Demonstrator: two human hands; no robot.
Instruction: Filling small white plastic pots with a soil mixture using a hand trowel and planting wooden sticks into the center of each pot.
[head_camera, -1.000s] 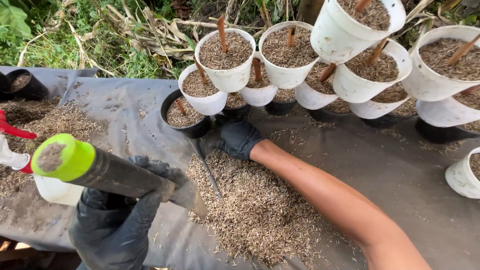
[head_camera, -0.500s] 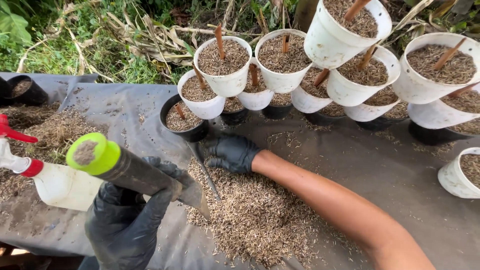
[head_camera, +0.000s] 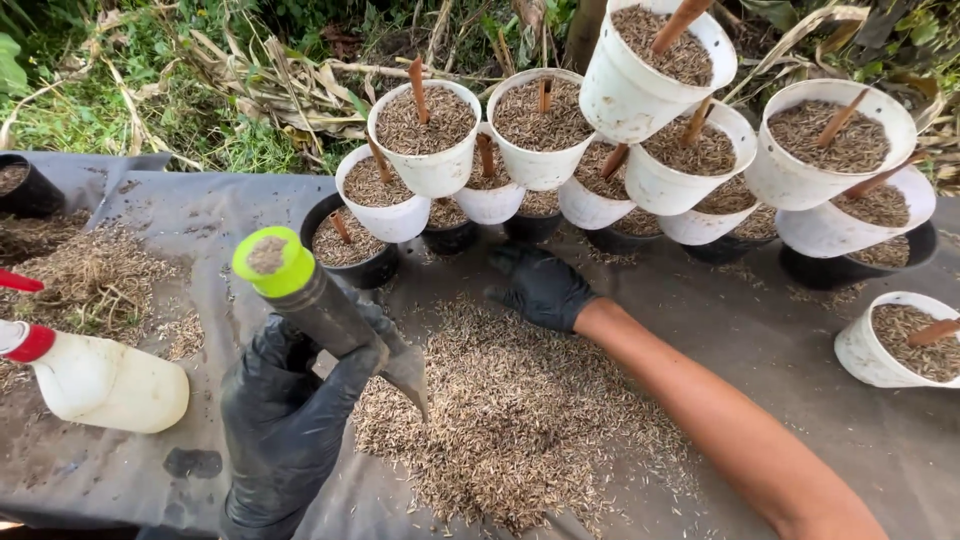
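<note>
The left hand (head_camera: 285, 420), in a black glove, grips a trowel (head_camera: 335, 315) with a green-capped handle, its metal blade pointing down at the edge of a pile of husks (head_camera: 510, 420) on a grey sheet (head_camera: 780, 330). The right hand (head_camera: 545, 288), also gloved in black, rests flat on the sheet at the far edge of the pile, near a row of stacked white pots (head_camera: 540, 125) filled with husks and brown sticks. A white spray bottle (head_camera: 100, 380) lies to the left.
</note>
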